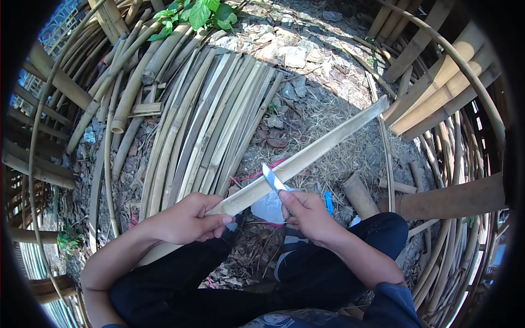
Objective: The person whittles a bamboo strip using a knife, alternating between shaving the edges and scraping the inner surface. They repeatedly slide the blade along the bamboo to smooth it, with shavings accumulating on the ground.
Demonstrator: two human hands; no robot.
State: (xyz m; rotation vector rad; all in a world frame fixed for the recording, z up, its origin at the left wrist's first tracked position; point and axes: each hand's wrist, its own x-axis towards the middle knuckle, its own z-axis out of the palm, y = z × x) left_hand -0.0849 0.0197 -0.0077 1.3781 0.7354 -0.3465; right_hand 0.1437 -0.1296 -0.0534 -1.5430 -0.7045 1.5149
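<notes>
My left hand (188,218) is wrapped round the near part of a long split bamboo strip (322,146), which slants up to the right across the middle of the view. In my right hand (307,212) is a knife (273,178), its handle mostly hidden by the fingers. The blade lies across the strip, pointing up and left, a short way ahead of my left hand. Whether the edge bites into the bamboo cannot be made out.
Many split bamboo strips (210,126) lie side by side at left. Whole bamboo poles (454,82) stand on the right. A short bamboo piece (359,194) rests near my right knee (385,229). Pale shavings (333,120) cover the ground ahead. Pink string (257,173) runs beneath the strip.
</notes>
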